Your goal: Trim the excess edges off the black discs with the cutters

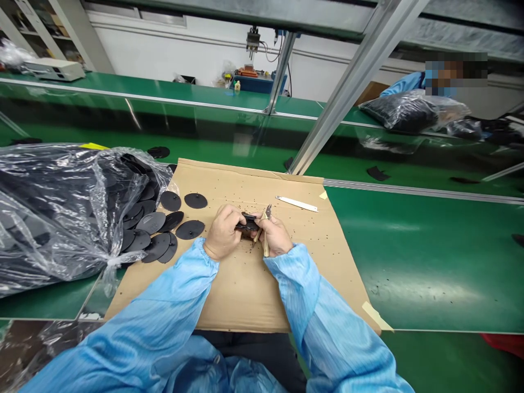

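Observation:
Over the cardboard sheet point(241, 300), my left hand point(222, 233) is closed on one end of a small black plastic part point(246, 222). My right hand point(277, 236) is closed around a pair of nippers point(266, 244) with pale handles, their metal jaws pointing up and away from me. The fingertips of that same hand touch the right end of the black part. Much of the part is hidden by my fingers. Tiny black scraps are scattered on the cardboard around my hands.
Left of my hands lie several black oval discs point(190, 230), spilling from a big clear plastic bag point(61, 218). A white knife-like tool point(296, 204) rests to the right. A metal post point(352, 93) rises beyond the cardboard. Another person point(403, 84) is behind a bag at the far right.

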`<move>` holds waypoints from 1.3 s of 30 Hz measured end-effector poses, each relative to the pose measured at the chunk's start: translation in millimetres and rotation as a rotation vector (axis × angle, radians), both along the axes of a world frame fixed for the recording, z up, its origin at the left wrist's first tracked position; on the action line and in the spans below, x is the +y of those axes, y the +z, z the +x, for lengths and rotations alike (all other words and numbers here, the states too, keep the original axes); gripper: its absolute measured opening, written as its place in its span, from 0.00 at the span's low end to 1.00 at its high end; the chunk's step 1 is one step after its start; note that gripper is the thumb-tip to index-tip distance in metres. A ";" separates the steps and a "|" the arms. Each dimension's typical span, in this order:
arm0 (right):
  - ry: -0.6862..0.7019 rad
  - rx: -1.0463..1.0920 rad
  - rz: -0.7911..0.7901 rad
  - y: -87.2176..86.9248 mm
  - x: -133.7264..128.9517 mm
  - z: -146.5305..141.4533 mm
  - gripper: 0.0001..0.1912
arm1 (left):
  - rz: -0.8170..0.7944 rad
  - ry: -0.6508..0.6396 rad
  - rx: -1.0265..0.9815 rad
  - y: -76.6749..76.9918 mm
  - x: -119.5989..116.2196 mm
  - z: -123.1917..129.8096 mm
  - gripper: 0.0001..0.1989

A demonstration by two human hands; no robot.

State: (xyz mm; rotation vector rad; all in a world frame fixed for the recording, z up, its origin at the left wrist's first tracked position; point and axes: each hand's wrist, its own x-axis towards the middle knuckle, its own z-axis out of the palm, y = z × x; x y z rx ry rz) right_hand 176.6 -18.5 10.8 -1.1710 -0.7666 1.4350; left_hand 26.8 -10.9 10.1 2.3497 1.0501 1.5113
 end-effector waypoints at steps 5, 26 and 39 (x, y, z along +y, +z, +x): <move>-0.018 0.028 -0.013 2.4 -0.6 -1.6 0.15 | -0.043 -0.007 -0.056 0.9 -1.0 1.1 0.13; -0.020 -0.563 0.469 3.4 -5.5 6.5 0.14 | -1.131 -0.335 -1.054 0.3 10.0 11.6 0.25; -0.361 -0.840 0.374 11.9 47.1 21.7 0.17 | -0.935 0.003 -0.635 -21.9 16.2 23.4 0.18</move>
